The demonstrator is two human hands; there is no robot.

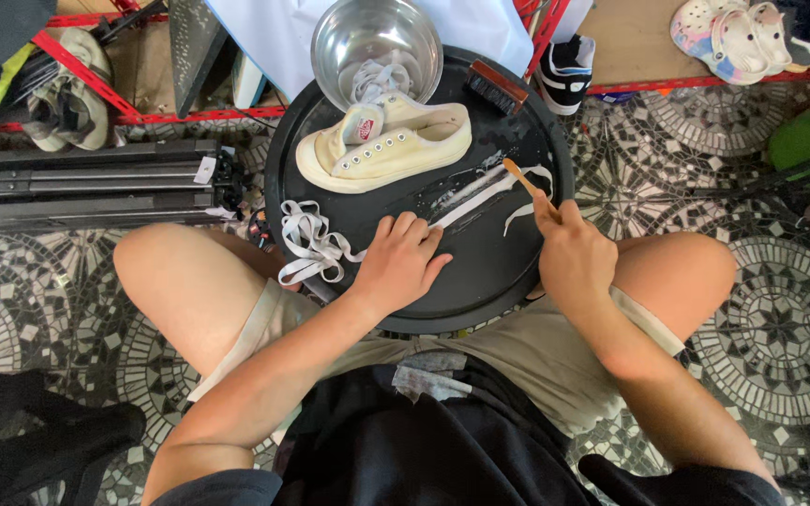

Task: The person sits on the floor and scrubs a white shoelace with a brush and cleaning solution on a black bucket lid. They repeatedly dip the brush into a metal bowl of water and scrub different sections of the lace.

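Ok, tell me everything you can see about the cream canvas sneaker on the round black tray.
The cream canvas sneaker lies on the far left part of the round black tray, toe pointing left and slightly toward the person. It has a pale rubber sole, rows of metal eyelets with no lace in them, and a red label on the tongue. Its heel end sits against the steel bowl. Neither hand touches it: the left hand presses a flat white shoelace on the tray, and the right hand holds a wooden-handled brush.

The person is wearing khaki shorts (527,361) with turned-up, paler cuffs, and a loose black top (405,450) hanging over the lap. Both forearms are showing bare, and so are the hands, carrying no rings, watch or gloves.
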